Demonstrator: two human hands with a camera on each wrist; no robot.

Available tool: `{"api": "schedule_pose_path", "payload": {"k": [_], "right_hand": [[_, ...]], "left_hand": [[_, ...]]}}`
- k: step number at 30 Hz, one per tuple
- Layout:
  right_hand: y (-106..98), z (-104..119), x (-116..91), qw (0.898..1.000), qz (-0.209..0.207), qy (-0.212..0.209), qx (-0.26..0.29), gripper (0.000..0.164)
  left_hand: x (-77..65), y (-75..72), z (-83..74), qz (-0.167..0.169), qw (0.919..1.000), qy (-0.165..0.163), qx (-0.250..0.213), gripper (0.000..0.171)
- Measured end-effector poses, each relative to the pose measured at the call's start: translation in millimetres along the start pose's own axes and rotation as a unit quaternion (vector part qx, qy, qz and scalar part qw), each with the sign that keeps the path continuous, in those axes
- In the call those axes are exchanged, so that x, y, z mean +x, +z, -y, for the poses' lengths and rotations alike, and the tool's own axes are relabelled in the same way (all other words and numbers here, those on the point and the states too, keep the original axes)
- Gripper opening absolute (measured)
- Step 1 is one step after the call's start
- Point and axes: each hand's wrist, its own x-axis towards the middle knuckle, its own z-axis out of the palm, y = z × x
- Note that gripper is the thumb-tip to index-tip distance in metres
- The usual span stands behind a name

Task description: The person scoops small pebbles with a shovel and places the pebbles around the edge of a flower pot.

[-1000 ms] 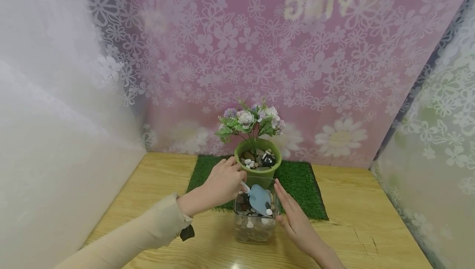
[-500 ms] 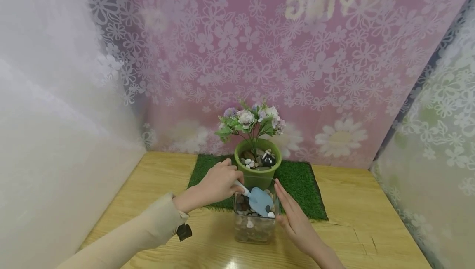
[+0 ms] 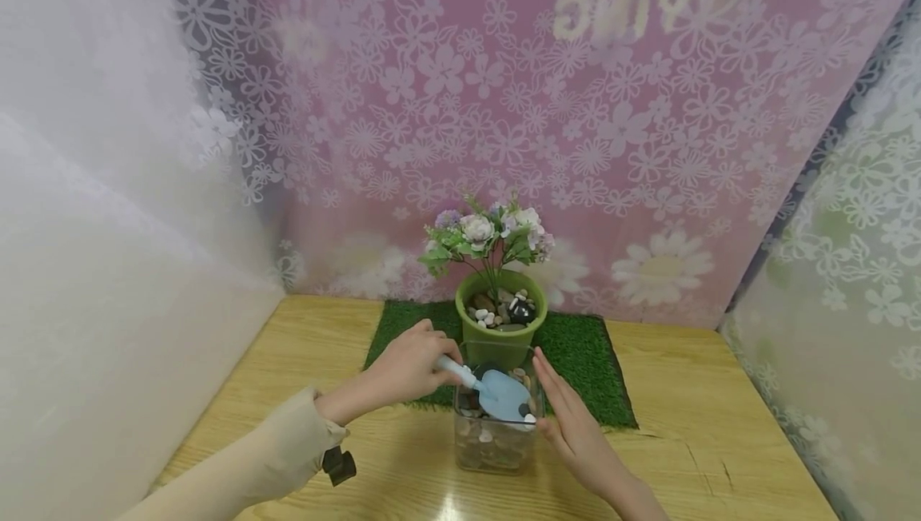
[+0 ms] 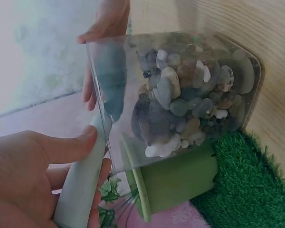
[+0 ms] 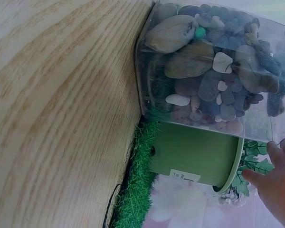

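A light blue hand trowel (image 3: pixel 504 397) has its blade inside the top of a clear plastic container (image 3: pixel 496 457), over the pebbles (image 4: pixel 180 95) that fill much of it. My left hand (image 3: pixel 403 365) grips the trowel's handle (image 4: pixel 83 175), thumb along one side, at the container's left edge. A dark pebble (image 3: pixel 524 409) and a white one (image 3: pixel 530 419) show at the blade's tip. Flat along the container's right side lies my right hand (image 3: pixel 579 433), its fingers straight and near the rim.
Right behind the container stands a green flowerpot (image 5: pixel 194 152) with artificial flowers (image 3: pixel 478 229) and stones in it. It sits on a green grass mat (image 3: pixel 590 369) on the wooden table (image 3: pixel 705 401). Floral curtains (image 3: pixel 446 121) close off the back and sides.
My left hand has moved left and down toward me, lowering the trowel's handle so that more of it shows. The blade stays within the container. My right hand has hardly moved.
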Motion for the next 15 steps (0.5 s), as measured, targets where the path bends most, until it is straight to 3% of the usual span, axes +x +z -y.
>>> {"api": "schedule_pose_path", "payload": {"k": [6,15], "right_hand": [[0,2,1,1.0,0.003,0.001,0.001,0.084],[-1,2,0,1.0,0.0,0.003,-0.008,0.089]], "left_hand": [[-10.3,-0.8,10.5,-0.023,0.9993,-0.028,-0.012,0.014],[-22.1,1.7,15.4,-0.085,0.9959,-0.027,0.017,0.017]]}}
